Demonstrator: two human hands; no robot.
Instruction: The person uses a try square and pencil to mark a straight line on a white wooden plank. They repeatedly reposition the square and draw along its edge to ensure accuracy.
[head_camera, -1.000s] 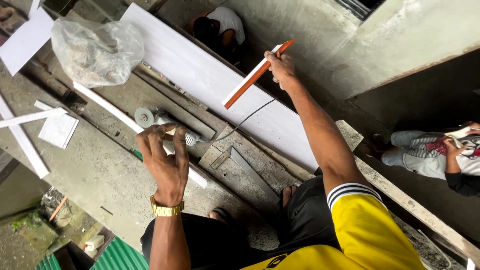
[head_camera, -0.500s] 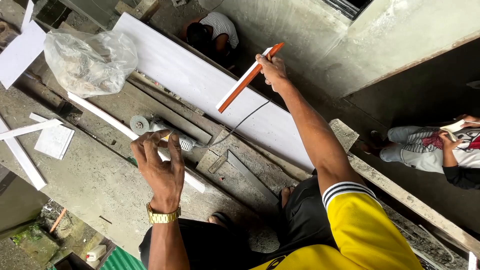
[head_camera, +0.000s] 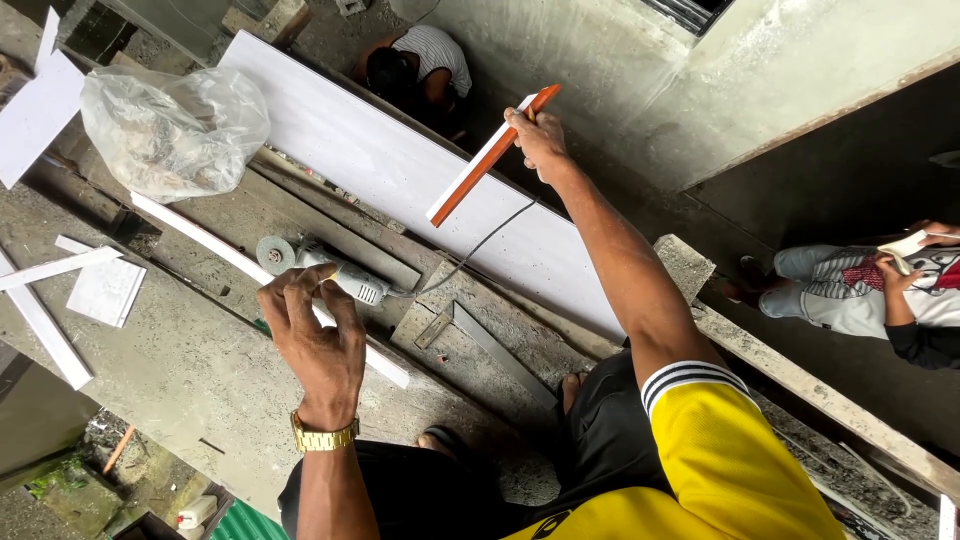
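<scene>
— What do I see from the head camera now? Tell me the hands first.

— My right hand (head_camera: 537, 135) is stretched far out and its fingers are clenched around the upper end of a narrow tile strip (head_camera: 490, 158), white on the face and orange on the edge. The strip is tilted, and it hangs in the air above the long white panel (head_camera: 370, 165), not touching it.

— And the left one?

— My left hand (head_camera: 315, 345) is lower, near me, with a gold watch (head_camera: 322, 437) on the wrist. The fingers are curled and pinched together. I cannot tell if they grasp something. Just behind them lies the angle grinder (head_camera: 325, 272) on the concrete slab (head_camera: 170, 370), and its cable (head_camera: 480, 245) runs toward the panel.

— Other things around?

— A clear plastic bag (head_camera: 172, 130) sits at the left end of the panel. Some white offcuts (head_camera: 100, 290) lie on the slab. One person crouches behind the panel, another sits at the right.
</scene>
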